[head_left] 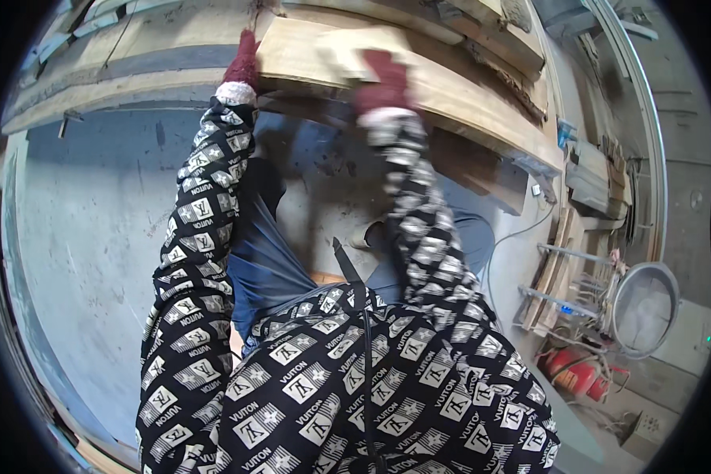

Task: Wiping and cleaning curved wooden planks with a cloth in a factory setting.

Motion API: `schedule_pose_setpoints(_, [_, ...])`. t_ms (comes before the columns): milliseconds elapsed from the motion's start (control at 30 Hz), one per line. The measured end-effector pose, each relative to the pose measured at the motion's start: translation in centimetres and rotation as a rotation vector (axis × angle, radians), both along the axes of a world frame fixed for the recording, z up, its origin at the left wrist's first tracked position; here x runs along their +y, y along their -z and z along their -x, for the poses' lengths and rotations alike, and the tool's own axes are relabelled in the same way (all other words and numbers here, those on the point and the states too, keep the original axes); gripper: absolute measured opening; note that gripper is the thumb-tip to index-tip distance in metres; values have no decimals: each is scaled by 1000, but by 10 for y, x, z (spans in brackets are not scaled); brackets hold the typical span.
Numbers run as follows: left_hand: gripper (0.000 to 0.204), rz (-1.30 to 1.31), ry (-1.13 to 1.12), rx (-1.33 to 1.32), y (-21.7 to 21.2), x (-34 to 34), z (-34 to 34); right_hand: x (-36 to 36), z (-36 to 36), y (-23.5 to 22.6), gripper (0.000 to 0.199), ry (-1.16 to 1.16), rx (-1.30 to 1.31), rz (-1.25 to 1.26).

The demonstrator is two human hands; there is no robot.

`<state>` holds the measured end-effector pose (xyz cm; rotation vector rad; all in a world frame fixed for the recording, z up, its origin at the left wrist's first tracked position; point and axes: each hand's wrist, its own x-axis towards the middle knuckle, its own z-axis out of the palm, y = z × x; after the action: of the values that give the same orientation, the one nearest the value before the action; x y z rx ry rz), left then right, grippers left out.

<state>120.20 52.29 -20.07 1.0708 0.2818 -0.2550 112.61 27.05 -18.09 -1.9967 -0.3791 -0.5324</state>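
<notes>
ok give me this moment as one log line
left hand: by plank, left end; right hand: at pale piece, blurred, grip unclear; pale piece: over plank

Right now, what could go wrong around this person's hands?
The right hand is blurred at a pale piece over the long wooden board; its grip can't be judged, and if it is loose, the piece might slip off the near edge. The left hand is by the board's left end, so its gloved fingers might get knocked or pinched if the board shifts.
</notes>
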Motion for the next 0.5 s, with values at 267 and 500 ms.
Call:
schedule_pose_setpoints(267, [71,109,-32,17,-7,6,21,-20,18,-7,33,257,-215,1028])
schedule_pose_setpoints(500, [75,-272,-36,53,19,21,1,-245,79,-38,47,620,405,391])
